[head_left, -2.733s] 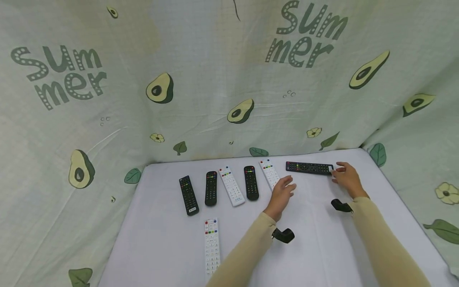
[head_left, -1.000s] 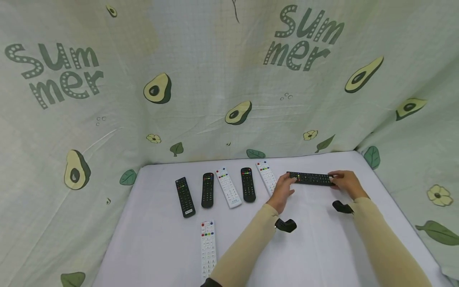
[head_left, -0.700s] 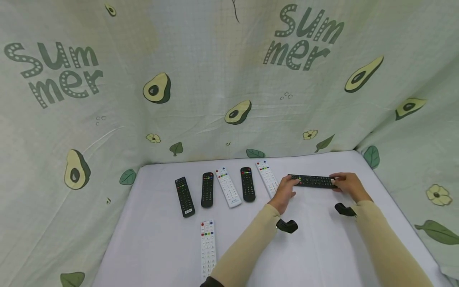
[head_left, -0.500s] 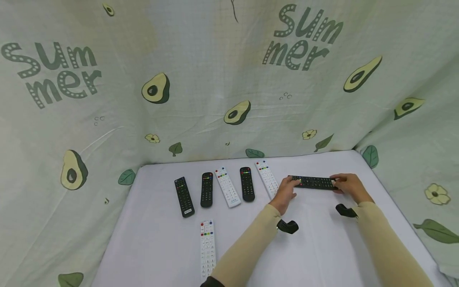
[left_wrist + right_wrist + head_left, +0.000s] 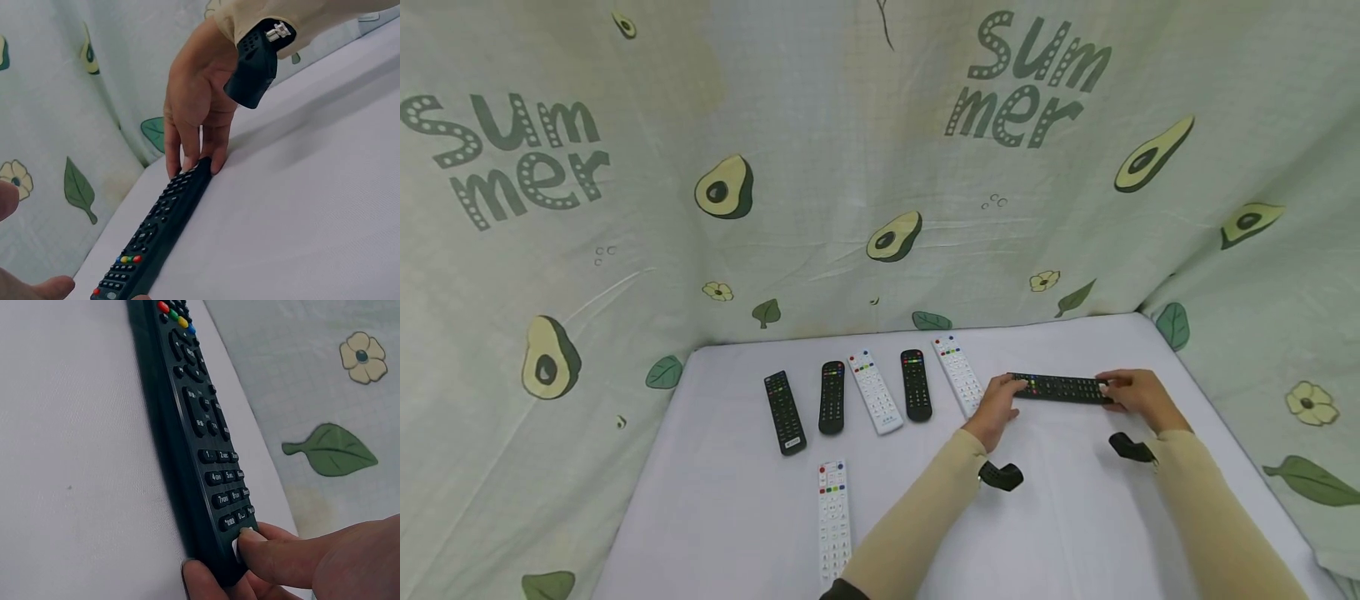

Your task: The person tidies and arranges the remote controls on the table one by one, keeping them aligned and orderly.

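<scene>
A long black remote control point(image 5: 1063, 388) lies crosswise near the far right part of the table, with coloured buttons towards its left end. My left hand point(image 5: 995, 408) holds that left end, its thumb over the corner; in the left wrist view only some of its fingers point(image 5: 47, 289) show at the lower edge. At the other end my right hand point(image 5: 1142, 396) pinches the remote. The right wrist view has the right thumb point(image 5: 269, 553) on top, over a small white label, and fingertips at the side and end. Whether the remote touches the cloth is hard to tell.
Left of the hands lie a white remote point(image 5: 958, 375), a black one point(image 5: 916, 385), another white one point(image 5: 876, 392) and two more black ones, including the leftmost remote point(image 5: 786, 412). Nearer, a white remote point(image 5: 833, 521) is partly under the left sleeve. A printed curtain point(image 5: 820, 167) encloses the table.
The left hand, earlier apart from the black remote, now holds its left end. Both hands have drawn the remote towards me and slightly right. The other remotes stay put.
</scene>
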The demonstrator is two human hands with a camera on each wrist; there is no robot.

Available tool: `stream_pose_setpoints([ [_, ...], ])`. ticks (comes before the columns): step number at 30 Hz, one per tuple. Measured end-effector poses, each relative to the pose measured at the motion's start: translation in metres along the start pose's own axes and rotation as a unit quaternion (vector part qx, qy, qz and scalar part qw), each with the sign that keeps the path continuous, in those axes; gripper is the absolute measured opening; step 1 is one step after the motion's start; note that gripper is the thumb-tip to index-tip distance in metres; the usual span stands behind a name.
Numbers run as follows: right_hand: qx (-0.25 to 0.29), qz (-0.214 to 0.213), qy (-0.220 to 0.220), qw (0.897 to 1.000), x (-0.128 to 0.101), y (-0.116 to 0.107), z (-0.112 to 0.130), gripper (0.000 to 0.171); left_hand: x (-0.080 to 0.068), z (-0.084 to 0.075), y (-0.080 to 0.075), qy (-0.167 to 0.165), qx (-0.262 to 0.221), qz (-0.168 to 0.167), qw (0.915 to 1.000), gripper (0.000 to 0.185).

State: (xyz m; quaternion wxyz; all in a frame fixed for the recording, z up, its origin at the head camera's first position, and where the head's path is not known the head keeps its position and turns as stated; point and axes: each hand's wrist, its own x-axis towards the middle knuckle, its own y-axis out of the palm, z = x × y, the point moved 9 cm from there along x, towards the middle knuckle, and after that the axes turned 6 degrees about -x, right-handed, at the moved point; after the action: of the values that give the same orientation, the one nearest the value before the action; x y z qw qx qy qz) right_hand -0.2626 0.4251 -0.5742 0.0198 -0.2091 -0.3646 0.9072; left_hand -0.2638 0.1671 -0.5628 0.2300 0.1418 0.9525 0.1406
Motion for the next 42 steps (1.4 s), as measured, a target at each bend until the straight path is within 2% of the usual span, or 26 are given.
stream_pose_setpoints([
  [7,0.032,-0.007,-0.009,0.999,-0.016,0.003,-0.003,0.045,-0.002,0.002,-0.007,0.003,-0.014,-0.024,0.9996,0.049],
  [9,0.04,-0.012,-0.023,0.999,-0.023,0.004,-0.003,0.045,-0.003,0.002,-0.009,0.007,-0.014,-0.03,0.9994,0.047],
  [14,0.05,-0.035,-0.059,0.996,-0.04,0.008,0.002,0.046,-0.01,-0.008,-0.015,0.034,-0.005,-0.032,0.9989,0.047],
  [17,0.074,-0.036,-0.063,0.995,-0.05,0.014,0.006,0.045,-0.015,-0.014,-0.022,0.044,-0.004,-0.038,0.9983,0.045],
  [22,0.126,-0.026,-0.069,0.989,-0.071,0.032,0.02,0.045,-0.019,-0.019,-0.04,0.056,-0.006,-0.053,0.997,0.041],
  [28,0.138,-0.011,-0.062,0.988,-0.092,0.057,0.036,0.044,-0.025,-0.026,-0.067,0.087,-0.006,-0.057,0.9946,0.035],
  [35,0.17,0.011,-0.055,0.984,-0.11,0.09,0.052,0.044,-0.04,-0.037,-0.098,0.106,0.028,-0.058,0.9923,0.028],
  [42,0.195,0.034,-0.056,0.979,-0.127,0.117,0.069,0.046,-0.056,-0.048,-0.119,0.11,0.059,-0.046,0.9911,0.027],
])
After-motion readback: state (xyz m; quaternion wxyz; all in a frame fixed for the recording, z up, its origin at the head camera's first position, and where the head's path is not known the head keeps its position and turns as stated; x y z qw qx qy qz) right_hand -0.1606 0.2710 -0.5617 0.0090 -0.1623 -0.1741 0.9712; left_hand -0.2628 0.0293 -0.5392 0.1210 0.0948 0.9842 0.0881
